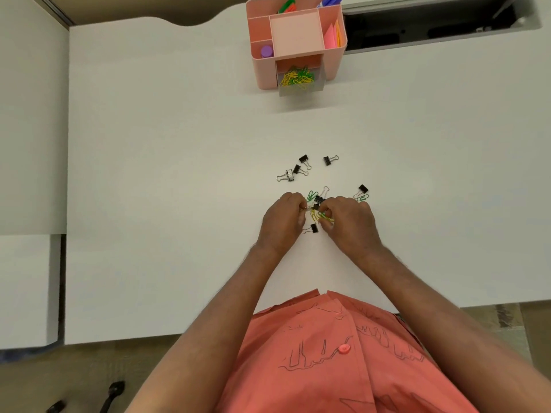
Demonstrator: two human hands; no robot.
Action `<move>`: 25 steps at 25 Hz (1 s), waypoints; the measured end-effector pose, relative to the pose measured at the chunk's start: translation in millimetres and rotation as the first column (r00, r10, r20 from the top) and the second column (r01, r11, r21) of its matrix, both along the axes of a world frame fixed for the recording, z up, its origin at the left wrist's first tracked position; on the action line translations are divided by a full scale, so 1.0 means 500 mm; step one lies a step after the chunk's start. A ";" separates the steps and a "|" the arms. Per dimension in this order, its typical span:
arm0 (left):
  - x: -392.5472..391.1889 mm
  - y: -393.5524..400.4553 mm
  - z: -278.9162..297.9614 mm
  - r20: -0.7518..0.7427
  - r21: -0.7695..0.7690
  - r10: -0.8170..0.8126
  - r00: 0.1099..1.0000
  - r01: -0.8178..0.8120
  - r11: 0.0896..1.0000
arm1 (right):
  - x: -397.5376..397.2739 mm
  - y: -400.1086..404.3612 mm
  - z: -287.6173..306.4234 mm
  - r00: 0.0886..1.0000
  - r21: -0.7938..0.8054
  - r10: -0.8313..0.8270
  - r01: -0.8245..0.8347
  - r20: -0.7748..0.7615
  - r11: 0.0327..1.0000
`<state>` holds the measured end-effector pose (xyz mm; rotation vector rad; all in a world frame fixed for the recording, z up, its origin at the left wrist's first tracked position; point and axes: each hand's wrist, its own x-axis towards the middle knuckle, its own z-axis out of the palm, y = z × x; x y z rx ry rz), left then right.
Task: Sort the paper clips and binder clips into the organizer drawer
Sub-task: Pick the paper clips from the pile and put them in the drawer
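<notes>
Yellow and green wire paper clips (320,216) pinched by right hand (348,223) fingers; left hand (283,217) pinches tangled black binder clip (315,207) — separating them — pink organizer's clear drawer (301,80) open at twelve o'clock.

The table (179,144) is showing a smooth, matt white top, and the pink organizer (262,73) is looking like matt plastic with a clear drawer (301,84). The binder clips (303,158) are showing black bodies with shiny wire handles (metal, seemingly), while the shirt (343,368) is reading as soft woven cloth.
</notes>
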<state>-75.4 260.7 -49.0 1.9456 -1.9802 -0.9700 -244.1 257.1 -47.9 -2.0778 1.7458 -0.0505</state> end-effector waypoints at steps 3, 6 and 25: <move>0.006 -0.010 -0.017 0.005 0.012 0.024 1.000 -0.024 1.000 | 0.007 -0.011 0.008 1.000 0.031 0.006 -0.007 0.011 1.000; 0.009 -0.010 -0.026 -0.048 0.025 0.071 0.996 -0.070 0.997 | 0.015 -0.025 0.010 0.997 0.017 0.065 -0.064 -0.045 0.998; 0.042 -0.113 0.046 -0.299 0.128 0.398 0.867 -0.376 0.918 | -0.046 -0.228 0.101 0.705 0.413 -0.443 0.230 0.553 0.881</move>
